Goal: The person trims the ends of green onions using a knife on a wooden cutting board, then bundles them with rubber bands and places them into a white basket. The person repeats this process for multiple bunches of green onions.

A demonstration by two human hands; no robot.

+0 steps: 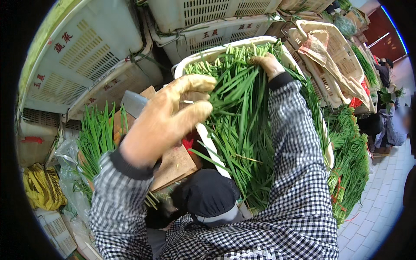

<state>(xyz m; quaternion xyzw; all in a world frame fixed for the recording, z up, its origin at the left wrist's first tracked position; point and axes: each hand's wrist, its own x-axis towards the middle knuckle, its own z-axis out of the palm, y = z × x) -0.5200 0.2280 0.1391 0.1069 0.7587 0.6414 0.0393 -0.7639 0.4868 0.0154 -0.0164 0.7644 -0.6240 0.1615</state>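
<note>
Stacked white slatted crates (pixel 86 56) crowd the back of a market stall, and a paved floor (pixel 381 203) runs along the right, where another person (pixel 390 125) crouches among more greens. Both gloved hands work a heap of long green chives (pixel 247 130) lying in a white tub (pixel 212 151) in front of the person. Her left hand (pixel 173 117) is curled loosely about the cut ends of a sheaf, thumb on top, fingers half closed; her right hand (pixel 268 65) reaches to the far end of the heap, fingers buried in the stalks, so I cannot tell how tightly it grips. To do this well, I judge the stalks should be gathered with ends level, gripped gently to avoid bruising, and loose blades combed free before lifting. A cleaver (pixel 133 104) rests on a wooden board (pixel 173 164) to the left, beside another bunch of chives (pixel 95 138)
</note>
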